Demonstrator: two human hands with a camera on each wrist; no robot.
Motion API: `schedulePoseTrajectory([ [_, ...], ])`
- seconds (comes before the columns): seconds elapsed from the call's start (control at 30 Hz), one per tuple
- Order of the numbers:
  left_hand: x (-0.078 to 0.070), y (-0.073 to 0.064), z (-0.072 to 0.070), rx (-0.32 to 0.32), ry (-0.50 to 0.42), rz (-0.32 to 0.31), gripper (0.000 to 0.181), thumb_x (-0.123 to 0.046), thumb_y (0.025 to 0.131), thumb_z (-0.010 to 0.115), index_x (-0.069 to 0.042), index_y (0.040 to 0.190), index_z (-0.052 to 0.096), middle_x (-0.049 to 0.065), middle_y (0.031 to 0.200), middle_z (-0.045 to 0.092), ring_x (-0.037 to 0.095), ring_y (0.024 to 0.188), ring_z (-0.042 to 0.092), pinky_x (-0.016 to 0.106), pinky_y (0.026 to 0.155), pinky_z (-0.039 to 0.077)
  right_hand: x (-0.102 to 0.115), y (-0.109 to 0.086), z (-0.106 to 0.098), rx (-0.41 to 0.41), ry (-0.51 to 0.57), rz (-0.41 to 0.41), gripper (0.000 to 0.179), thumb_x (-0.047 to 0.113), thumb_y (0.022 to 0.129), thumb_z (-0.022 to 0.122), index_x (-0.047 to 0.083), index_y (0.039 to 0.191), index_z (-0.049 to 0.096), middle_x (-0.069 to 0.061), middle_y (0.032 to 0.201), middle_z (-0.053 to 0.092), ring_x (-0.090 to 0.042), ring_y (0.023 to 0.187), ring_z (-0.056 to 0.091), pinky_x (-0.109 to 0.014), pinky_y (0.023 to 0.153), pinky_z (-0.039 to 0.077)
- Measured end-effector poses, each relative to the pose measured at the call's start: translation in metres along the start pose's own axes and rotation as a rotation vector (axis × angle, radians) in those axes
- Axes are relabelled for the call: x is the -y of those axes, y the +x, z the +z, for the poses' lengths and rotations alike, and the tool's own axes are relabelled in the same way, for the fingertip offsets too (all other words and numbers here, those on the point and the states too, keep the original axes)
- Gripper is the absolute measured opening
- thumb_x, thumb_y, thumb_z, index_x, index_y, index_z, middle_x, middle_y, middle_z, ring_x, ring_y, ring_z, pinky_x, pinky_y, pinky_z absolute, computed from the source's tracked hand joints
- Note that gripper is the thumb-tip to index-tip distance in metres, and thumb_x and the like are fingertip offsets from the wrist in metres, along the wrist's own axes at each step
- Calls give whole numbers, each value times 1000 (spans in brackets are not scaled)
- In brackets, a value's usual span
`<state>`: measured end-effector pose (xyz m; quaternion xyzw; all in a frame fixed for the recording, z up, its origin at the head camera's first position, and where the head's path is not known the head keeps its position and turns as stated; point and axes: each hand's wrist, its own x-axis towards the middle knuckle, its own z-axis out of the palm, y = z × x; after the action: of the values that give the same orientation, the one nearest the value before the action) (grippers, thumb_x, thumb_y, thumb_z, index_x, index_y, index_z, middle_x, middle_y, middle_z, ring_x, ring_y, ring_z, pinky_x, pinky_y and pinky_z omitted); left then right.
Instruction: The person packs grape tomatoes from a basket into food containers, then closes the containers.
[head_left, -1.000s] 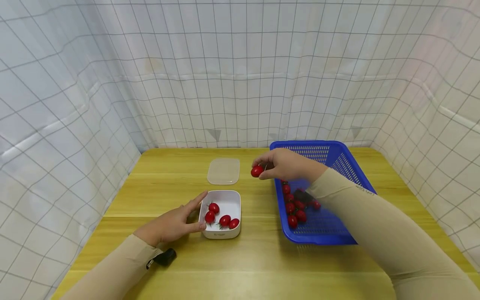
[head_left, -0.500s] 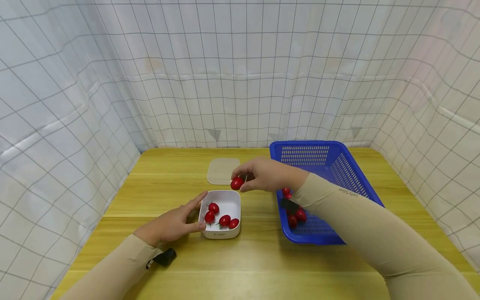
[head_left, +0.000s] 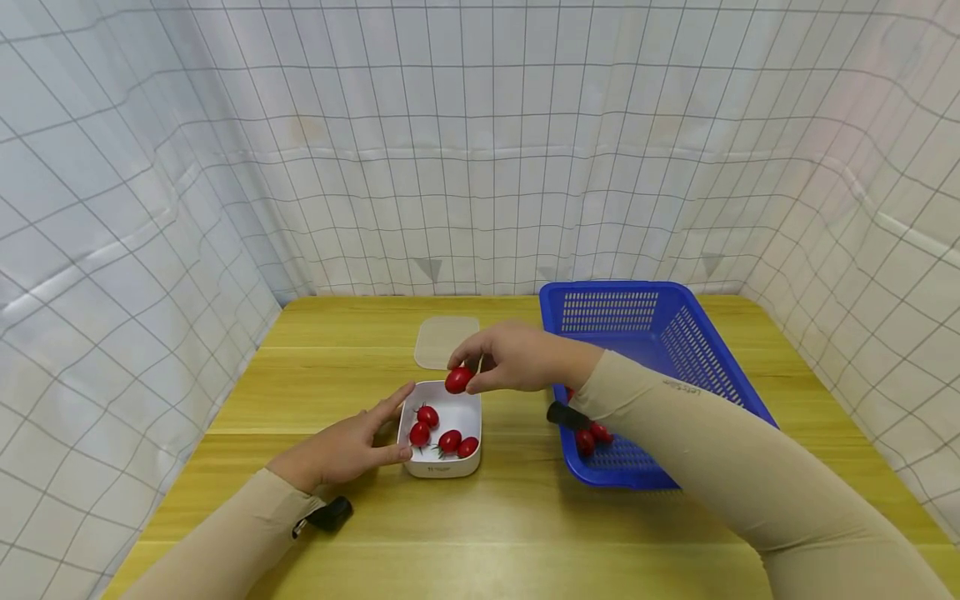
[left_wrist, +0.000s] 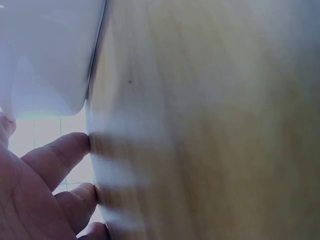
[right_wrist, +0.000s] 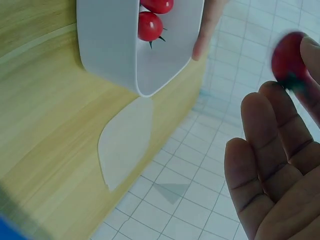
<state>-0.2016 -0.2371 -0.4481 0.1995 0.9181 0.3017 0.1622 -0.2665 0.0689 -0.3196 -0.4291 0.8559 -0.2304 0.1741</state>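
Note:
My right hand (head_left: 517,357) pinches a red cherry tomato (head_left: 458,381) above the far right part of a small white square box (head_left: 441,470). In the right wrist view that tomato (right_wrist: 288,59) shows its green stem end between thumb and fingers. Inside the box lie several more cherry tomatoes (head_left: 427,416). My left hand (head_left: 347,447) rests against the box's left side, its thumb at the near corner and a straight finger at the far one. The left wrist view shows the box wall (left_wrist: 42,60) and some of that hand's fingers (left_wrist: 60,152) close to the tabletop.
A blue perforated basket (head_left: 615,287) stands to the right, with cherry tomatoes (head_left: 586,442) partly hidden under my right forearm. Behind the box a translucent lid (head_left: 435,342) lies flat on the wooden table (head_left: 360,321). White gridded curtains (head_left: 480,167) enclose the table.
My right hand has carried the cherry tomato leftward and nearer, from beside the basket to over the box. The left hand and the box have stayed in place.

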Motion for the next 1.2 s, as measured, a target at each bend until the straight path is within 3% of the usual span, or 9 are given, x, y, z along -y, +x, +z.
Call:
schedulePoseTrajectory([
  [0.23, 0, 0, -1, 2, -2, 0, 100, -60, 97, 67, -29, 171, 8, 15, 167, 41, 44, 156, 35, 69, 123, 29, 2, 1, 1, 6, 1, 2, 34, 22, 99, 75, 16, 133, 72, 2, 109, 74, -12, 98, 71, -24, 85, 58],
  [0.6, 1, -1, 0, -8, 3, 12, 99, -59, 98, 67, -28, 171, 8, 14, 167, 41, 43, 156, 36, 68, 123, 30, -9, -11, -11, -50, 41, 105, 36, 25, 102, 72, 20, 138, 69, 1, 114, 72, -14, 100, 69, -28, 86, 59],
  [0.93, 0, -1, 0, -13, 18, 27, 99, -59, 99, 66, -26, 172, 8, 16, 167, 41, 46, 154, 36, 69, 122, 30, -57, -35, -32, -208, 50, 194, 40, 23, 102, 72, 16, 141, 67, -1, 116, 76, -15, 95, 70, -31, 80, 58],
  [1.2, 1, 0, 0, -16, 15, 21, 98, -56, 99, 68, -27, 171, 9, 13, 168, 41, 44, 155, 36, 68, 123, 30, -111, -58, -39, -241, 8, 292, 42, 20, 100, 74, 10, 140, 67, -9, 118, 76, -23, 103, 71, -40, 86, 59],
])
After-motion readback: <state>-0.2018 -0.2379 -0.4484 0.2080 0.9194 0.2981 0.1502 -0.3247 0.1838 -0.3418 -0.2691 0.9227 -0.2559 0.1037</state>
